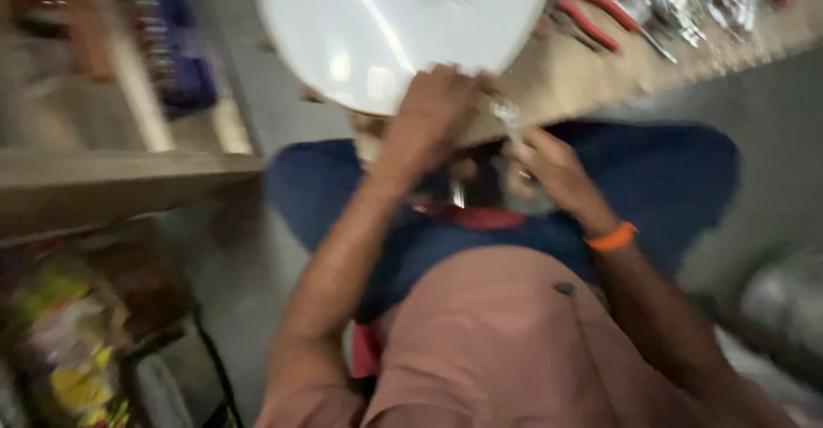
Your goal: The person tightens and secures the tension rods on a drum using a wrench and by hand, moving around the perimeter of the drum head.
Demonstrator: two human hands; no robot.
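Filling the lower middle of the blurred head view is the seated person's lap: blue trousers (651,179) with knees spread, and a salmon-pink shirt (506,342) below them. Grey floor (771,111) lies to either side. At left stands a shelf unit (120,171), with bright yellow packets (69,342) heaped below it.

Next in size is a large round white disc (377,25), glossy, at top centre, its lower edge reaching down to the hands. It lies on a brown board (574,77) that runs up to the right.

On that board, at top right, lie red-handled pliers (591,17) and a pile of shiny metal pieces (686,0), well apart from the hands.

Left hand (433,111): curled over the disc's lower rim, fingers bent and gripping it.

Right hand (553,167): just beside the left, fingers drawn together in a pinch on a small shiny metal part (507,113) near the disc's edge. What the part is cannot be told through the blur. An orange wristband (612,237) circles this wrist.
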